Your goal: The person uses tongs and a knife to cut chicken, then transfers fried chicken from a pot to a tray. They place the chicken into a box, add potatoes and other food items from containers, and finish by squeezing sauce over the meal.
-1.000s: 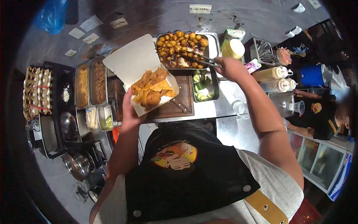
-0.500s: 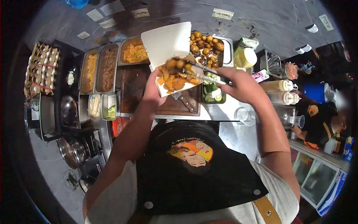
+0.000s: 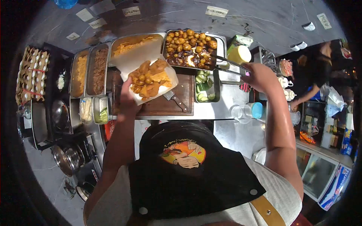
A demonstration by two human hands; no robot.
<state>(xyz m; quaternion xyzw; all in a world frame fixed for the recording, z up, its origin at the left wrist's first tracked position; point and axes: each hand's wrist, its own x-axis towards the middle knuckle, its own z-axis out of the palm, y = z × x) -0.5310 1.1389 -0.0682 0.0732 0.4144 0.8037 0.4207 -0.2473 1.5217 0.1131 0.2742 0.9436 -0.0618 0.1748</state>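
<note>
My left hand is closed on a white paper takeaway box, its lid raised at the back. Golden fried pieces and several small glazed balls, which look like baby potatoes, fill it. In my right hand is a pair of tongs, fingers wrapped round the handle end. The tongs' arms are spread, with their tips at the right edge of a metal tray of brown glazed baby potatoes. Dark sauce shows in the tray's front part.
Below the box lie a brown cutting board and a knife. Trays of shredded food stand left, a cucumber container right of the board. Clear cups stand near the counter's front edge. Another person's arm reaches in far right.
My right hand has drawn the tongs away from the box to the potato tray. The box has moved left, and small potatoes now rest on its fried pieces.
</note>
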